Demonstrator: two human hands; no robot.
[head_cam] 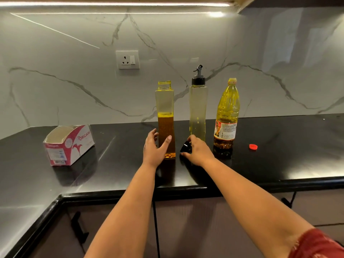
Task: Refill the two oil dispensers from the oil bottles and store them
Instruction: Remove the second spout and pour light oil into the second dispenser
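Two tall clear dispensers stand on the black counter (279,155). The left dispenser (165,108) has no cap and is about half full of amber oil. My left hand (155,148) reaches around its lower part, fingers spread, thumb in front of it. The right dispenser (198,108) carries its black pour-spout cap and holds pale oil. My right hand (197,150) grips a black dispenser cap (185,147) on the counter between the two. An uncapped yellow oil bottle (227,116) stands to the right, with a little dark oil at its bottom.
A red bottle cap (253,146) lies on the counter right of the oil bottle. An open pink and white cardboard box (69,144) sits at the left. A wall socket (127,59) is on the marble backsplash. Cabinet doors with black handles run below the counter edge.
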